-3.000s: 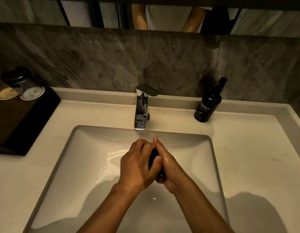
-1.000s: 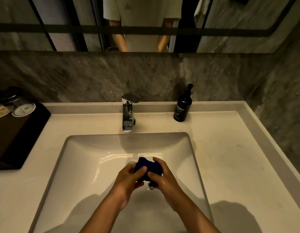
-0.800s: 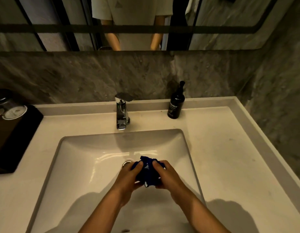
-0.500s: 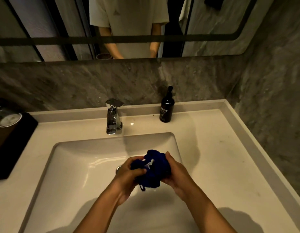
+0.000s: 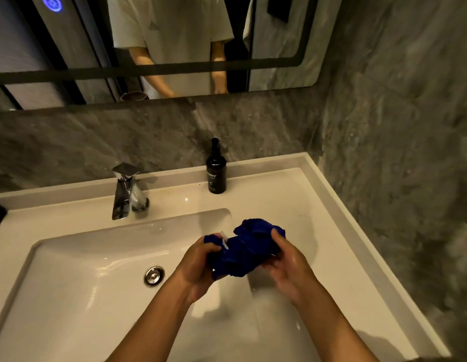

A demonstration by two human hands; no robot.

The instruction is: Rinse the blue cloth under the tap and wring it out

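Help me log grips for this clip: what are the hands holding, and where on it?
Both hold the bunched blue cloth above the basin: the left hand grips its left end, the right hand its right end.

Your left hand (image 5: 198,267) and right hand (image 5: 286,265) cover part of the bunched blue cloth (image 5: 244,248); the black bottle (image 5: 216,170) label is too small for you to read fully.

Dim, warm light throughout. Glare streaks on the wet sink basin (image 5: 78,296) and chrome tap (image 5: 121,194). Forearm shadows fall into the basin. Wide-angle bending at the edges; right wall (image 5: 410,178) smeared by motion blur.
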